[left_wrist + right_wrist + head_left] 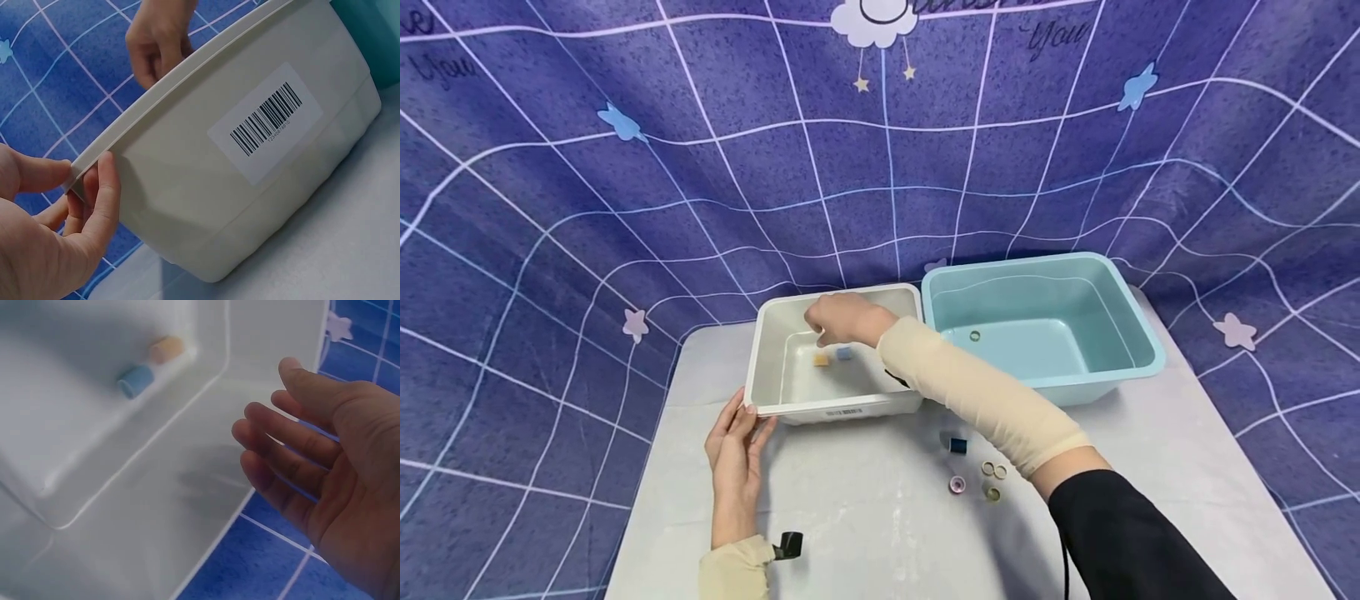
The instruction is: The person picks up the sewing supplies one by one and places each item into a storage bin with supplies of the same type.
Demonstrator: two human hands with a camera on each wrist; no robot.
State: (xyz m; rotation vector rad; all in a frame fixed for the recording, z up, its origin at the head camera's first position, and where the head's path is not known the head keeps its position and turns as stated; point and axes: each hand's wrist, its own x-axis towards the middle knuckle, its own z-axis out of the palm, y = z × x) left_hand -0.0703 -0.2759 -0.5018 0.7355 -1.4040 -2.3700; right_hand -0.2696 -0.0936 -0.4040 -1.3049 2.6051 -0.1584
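My left hand (736,454) grips the front left corner of the white plastic bin (842,408). In the left wrist view, its thumb lies on the rim and the fingers curl beneath. My right hand (846,319) is over the bin's inside; in the right wrist view its fingers (281,437) are loosely bent, apart, and hold nothing. On the bin's floor lie a small orange cylinder (166,349) and a small blue cylinder (136,381), side by side. The blue one shows a round end; both are blurred.
A teal bin (1045,382) stands against the white bin's right side, with a small ring (975,336) inside. On the table's front lie a dark blue spool (957,446), a pink ring-shaped piece (957,485), two pale rings (994,471) and an olive round piece (992,494). A patterned curtain (880,158) hangs behind.
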